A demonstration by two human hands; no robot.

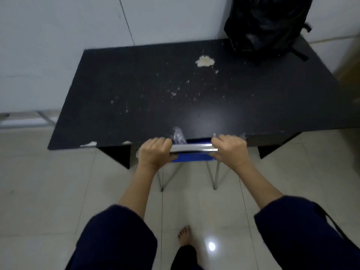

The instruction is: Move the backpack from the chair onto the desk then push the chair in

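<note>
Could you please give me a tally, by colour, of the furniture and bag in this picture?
Black: 2, the black flat-topped desk and the black fabric backpack standing on its far right corner.
Blue: 1, the blue-seated metal-framed chair, held at its backrest by the left hand and right hand.
Total: 3

Black desk [136,90] (top chipped, pale-flecked) bears a black backpack [266,26] at its far-right corner.

Chair [192,152] seat mostly hidden under desk [136,94]; backpack [266,26] top cut off by upper edge
</note>
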